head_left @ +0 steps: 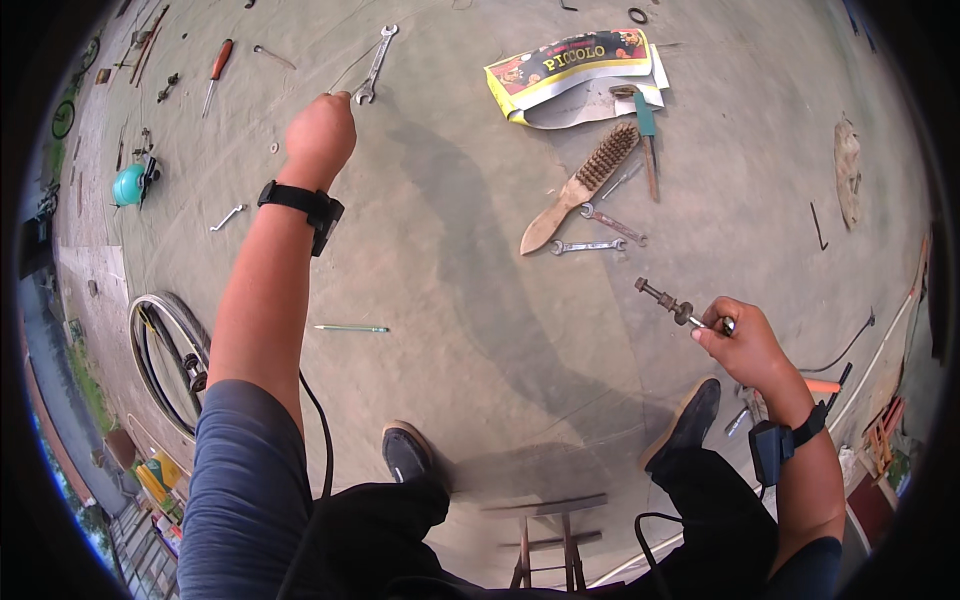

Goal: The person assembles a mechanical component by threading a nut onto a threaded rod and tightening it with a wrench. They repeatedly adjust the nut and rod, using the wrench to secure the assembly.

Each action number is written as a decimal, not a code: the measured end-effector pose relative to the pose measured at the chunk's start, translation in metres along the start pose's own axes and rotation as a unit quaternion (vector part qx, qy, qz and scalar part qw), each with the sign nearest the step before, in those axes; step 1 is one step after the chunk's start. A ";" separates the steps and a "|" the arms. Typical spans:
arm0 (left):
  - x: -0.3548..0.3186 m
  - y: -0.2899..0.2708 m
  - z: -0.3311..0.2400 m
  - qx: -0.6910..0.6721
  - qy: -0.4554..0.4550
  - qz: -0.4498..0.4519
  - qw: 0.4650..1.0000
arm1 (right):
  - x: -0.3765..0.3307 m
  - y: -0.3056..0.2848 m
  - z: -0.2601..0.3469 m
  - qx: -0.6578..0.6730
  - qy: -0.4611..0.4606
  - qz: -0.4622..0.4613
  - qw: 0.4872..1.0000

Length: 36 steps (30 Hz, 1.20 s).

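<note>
My left hand (pixel 322 130) reaches out to the far left with its fingers curled closed. Just beyond its fingertips is a silver combination wrench (pixel 378 66); a thin dark line runs beside it. What the fingers pinch is hidden by the hand. At the right, my right hand (pixel 742 340) grips a threaded metal axle (pixel 668 300) with nuts and cones on it, held off the floor. The axle points up and left, toward a double open-end wrench (pixel 588 246) and a rusty wrench (pixel 614 226) on the floor.
A wooden wire brush (pixel 582 188), a green-handled hammer (pixel 648 140) and a torn yellow packet (pixel 580 75) lie far centre. A red screwdriver (pixel 218 68), small wrench (pixel 228 217), pencil (pixel 352 328) and bicycle wheel (pixel 150 375) lie left. A wooden stool (pixel 545 540) stands near my feet.
</note>
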State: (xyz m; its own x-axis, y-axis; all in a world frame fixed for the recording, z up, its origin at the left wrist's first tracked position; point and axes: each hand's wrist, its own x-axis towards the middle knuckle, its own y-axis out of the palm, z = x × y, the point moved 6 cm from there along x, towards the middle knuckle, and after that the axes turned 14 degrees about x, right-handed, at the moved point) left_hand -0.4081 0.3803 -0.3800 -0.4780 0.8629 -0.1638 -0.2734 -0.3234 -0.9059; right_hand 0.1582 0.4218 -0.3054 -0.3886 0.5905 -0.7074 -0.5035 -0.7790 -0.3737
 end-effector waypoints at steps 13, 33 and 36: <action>-0.032 -0.007 -0.002 0.015 0.084 0.051 0.995 | -0.002 0.012 0.017 0.014 0.003 0.024 1.000; -0.108 -0.002 -0.023 -0.049 0.171 0.060 0.982 | 0.003 0.013 0.014 0.030 -0.006 0.024 0.999; -0.182 -0.022 -0.035 -0.089 0.317 0.173 0.928 | 0.003 0.010 0.012 0.030 -0.005 0.020 0.999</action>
State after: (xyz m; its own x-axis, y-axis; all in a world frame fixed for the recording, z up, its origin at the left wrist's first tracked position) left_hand -0.2860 0.2438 -0.3433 0.0919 0.7925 -0.6030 -0.0265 -0.6034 -0.7970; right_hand 0.1429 0.4189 -0.3042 -0.4164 0.5608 -0.7156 -0.5319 -0.7886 -0.3085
